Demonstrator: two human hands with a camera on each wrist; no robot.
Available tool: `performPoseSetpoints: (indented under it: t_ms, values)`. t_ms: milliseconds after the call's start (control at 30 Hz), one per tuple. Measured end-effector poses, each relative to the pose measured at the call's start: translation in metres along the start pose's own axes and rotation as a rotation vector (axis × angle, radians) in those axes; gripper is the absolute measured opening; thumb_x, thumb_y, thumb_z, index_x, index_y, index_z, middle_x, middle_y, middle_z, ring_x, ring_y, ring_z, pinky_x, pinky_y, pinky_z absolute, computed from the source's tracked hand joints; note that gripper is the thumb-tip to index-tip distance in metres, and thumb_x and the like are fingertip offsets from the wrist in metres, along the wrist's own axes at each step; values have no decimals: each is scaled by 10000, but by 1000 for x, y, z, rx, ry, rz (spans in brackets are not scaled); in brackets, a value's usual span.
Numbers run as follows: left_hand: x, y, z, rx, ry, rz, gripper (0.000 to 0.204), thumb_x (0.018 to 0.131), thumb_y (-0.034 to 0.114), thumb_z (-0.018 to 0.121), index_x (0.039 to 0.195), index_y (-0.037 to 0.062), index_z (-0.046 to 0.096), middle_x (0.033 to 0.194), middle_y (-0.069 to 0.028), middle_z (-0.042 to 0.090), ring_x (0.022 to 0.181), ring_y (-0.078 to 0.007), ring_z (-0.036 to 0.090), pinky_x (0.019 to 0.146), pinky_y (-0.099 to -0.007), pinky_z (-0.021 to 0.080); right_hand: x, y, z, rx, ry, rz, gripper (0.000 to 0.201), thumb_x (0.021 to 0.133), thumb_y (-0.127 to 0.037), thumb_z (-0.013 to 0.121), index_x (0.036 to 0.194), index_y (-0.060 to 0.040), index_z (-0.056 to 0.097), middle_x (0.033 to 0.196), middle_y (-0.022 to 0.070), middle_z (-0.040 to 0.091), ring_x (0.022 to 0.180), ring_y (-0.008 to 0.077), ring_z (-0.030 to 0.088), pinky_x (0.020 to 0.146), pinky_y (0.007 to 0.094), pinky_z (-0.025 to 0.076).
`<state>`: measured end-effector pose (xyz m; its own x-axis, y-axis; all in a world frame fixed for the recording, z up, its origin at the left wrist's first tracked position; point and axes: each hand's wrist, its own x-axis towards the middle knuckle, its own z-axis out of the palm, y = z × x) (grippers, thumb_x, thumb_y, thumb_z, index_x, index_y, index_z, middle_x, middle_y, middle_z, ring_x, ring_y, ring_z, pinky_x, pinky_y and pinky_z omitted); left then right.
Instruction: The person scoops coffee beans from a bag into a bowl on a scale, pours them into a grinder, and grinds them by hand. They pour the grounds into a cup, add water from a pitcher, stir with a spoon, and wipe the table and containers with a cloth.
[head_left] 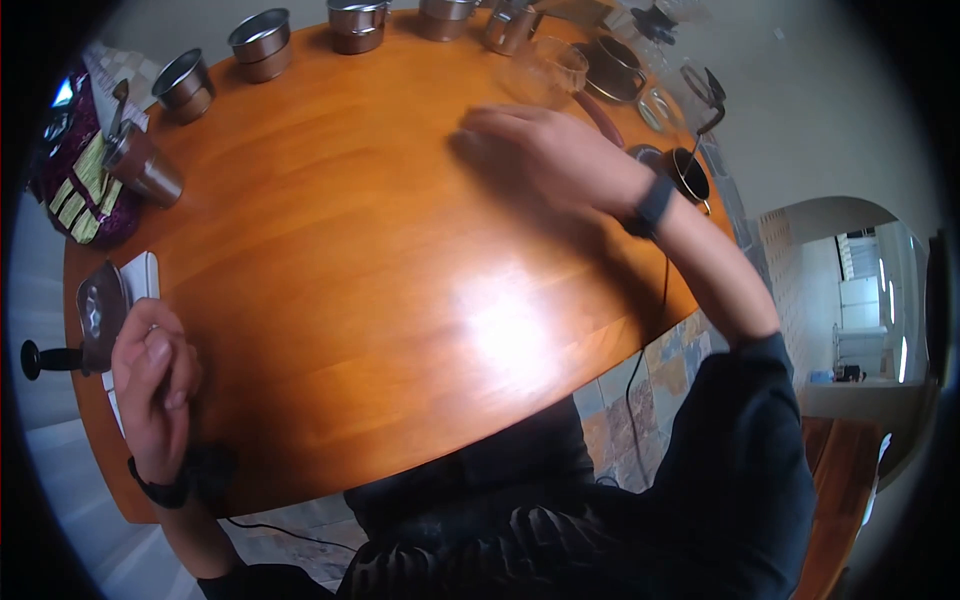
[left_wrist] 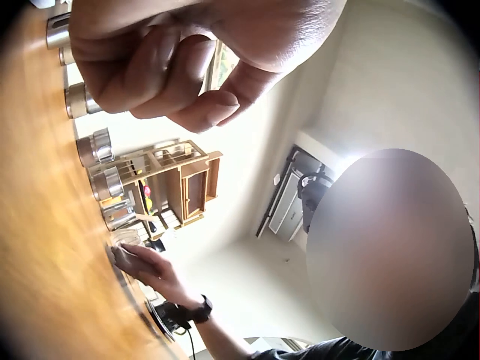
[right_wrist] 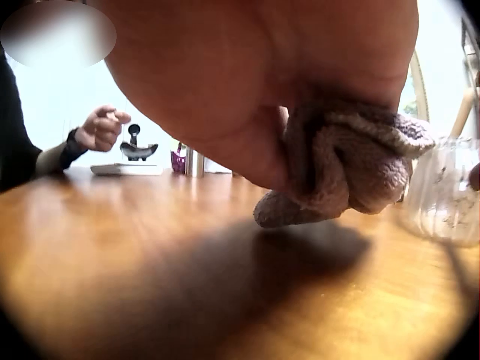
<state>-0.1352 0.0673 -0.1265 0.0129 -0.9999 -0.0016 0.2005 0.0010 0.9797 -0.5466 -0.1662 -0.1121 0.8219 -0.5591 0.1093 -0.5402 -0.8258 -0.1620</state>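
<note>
My right hand (head_left: 560,155) is over the far right part of the wooden table, slightly blurred in the head view. It grips a bunched grey-brown terry cloth (right_wrist: 360,165), which hangs below the fingers close over the tabletop in the right wrist view. A glass carafe (head_left: 555,70) stands just beyond this hand. At the table's left side my left hand (head_left: 155,375) is raised with loosely curled fingers and holds nothing. Beside it lie a flat white scale (head_left: 150,275) and a dark shallow tray (head_left: 100,310). A black knobbed handle (head_left: 50,360) sticks out past the table edge.
Several metal cups (head_left: 260,45) line the far edge. At the left stand a metal tumbler (head_left: 148,170) and a purple bag (head_left: 90,200). A dark pot (head_left: 615,70) and a black gooseneck kettle (head_left: 690,175) stand at the right. A black cord (head_left: 632,390) hangs down there.
</note>
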Motion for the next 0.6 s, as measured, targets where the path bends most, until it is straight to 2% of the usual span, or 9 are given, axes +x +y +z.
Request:
performPoseSetpoints:
  t_ms: [67, 167, 233, 300, 367, 433, 500, 600]
  values:
    - [-2, 0, -1, 1, -4, 7, 200, 1049, 228, 588, 1102, 52, 509, 578, 70, 382, 462, -19, 284, 469, -203, 222, 14, 19, 20, 0, -7, -112, 604, 815, 82, 505, 1399, -43, 593, 1364, 173, 634, 1198, 397, 637, 968, 456, 560]
    - [-3, 0, -5, 25, -50, 38, 187, 1054, 223, 578, 1102, 56, 509, 578, 69, 380, 464, -19, 285, 472, -201, 225, 1, 24, 11, -85, 9, -131, 587, 829, 60, 498, 1397, -44, 602, 1426, 168, 596, 1259, 382, 605, 1019, 453, 540]
    - [-6, 0, -4, 33, -31, 47, 219, 1044, 242, 586, 1093, 44, 506, 567, 63, 382, 461, -23, 287, 468, -206, 223, -33, 7, 8, -135, 17, -66, 573, 863, 45, 543, 1426, -49, 592, 1481, 167, 575, 1323, 379, 581, 1083, 440, 520]
    - [-8, 3, -4, 56, -12, 43, 271, 1024, 275, 597, 1071, 23, 507, 545, 62, 381, 461, -27, 291, 463, -214, 212, -69, 10, 15, -105, -2, -81, 591, 877, 37, 577, 1461, -59, 573, 1518, 162, 555, 1360, 381, 564, 1108, 438, 510]
    - [-9, 5, 0, 62, -41, 55, 274, 1024, 281, 600, 1068, 28, 506, 545, 65, 378, 458, -27, 289, 467, -213, 216, -113, -29, -4, 16, -84, -24, 637, 862, 63, 624, 1480, -79, 572, 1539, 156, 546, 1392, 394, 543, 1140, 449, 490]
    - [-15, 7, 1, 71, -37, 52, 276, 1024, 285, 602, 1070, 31, 506, 550, 69, 379, 456, -27, 290, 470, -212, 218, -158, -55, -2, 117, -49, 53, 643, 815, 112, 631, 1427, -86, 635, 1522, 149, 570, 1407, 389, 534, 1147, 455, 486]
    - [-14, 4, 2, 73, -15, 62, 277, 1026, 286, 604, 1077, 32, 507, 559, 72, 383, 455, -25, 293, 471, -211, 218, -200, -80, -3, 101, -31, 173, 575, 784, 140, 618, 1311, -69, 717, 1469, 143, 621, 1416, 379, 532, 1154, 459, 479]
    - [-12, 4, -4, 17, -94, 70, 199, 1073, 219, 565, 1127, 36, 508, 616, 54, 404, 477, -24, 304, 479, -203, 245, -253, -102, 0, 66, 26, 286, 538, 759, 158, 589, 1223, -57, 757, 1409, 136, 668, 1378, 371, 576, 1126, 462, 505]
